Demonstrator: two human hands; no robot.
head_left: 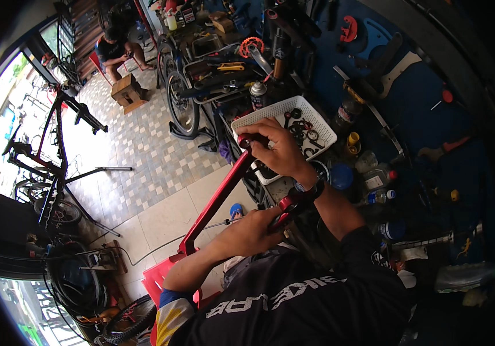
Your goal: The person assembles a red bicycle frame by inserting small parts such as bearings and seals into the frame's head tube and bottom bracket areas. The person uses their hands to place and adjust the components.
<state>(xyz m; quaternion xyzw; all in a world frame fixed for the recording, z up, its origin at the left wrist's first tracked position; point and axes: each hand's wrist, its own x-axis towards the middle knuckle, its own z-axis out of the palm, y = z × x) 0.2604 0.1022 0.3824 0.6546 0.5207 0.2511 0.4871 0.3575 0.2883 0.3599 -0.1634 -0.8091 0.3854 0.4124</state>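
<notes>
A red bicycle frame part (216,202), which looks like a rear swingarm, is held in front of my chest, its long tube slanting down to the left. My right hand (276,144) has its fingers closed round the upper end, by a round pivot eye. Lower and nearer to me, my left hand (250,233) is closed on another red section of it, partly hidden by the fingers. Just beyond my right hand, a white perforated basket (270,109) holds several rings and small black and red parts.
A cluttered workbench with a spray can (257,95), bottles (381,196) and a yellow cup (353,141) lies to the right. A black bicycle frame (57,150) hangs on a stand at left. A red plastic chair (154,279) is close by my left forearm. Someone sits (115,52) far off.
</notes>
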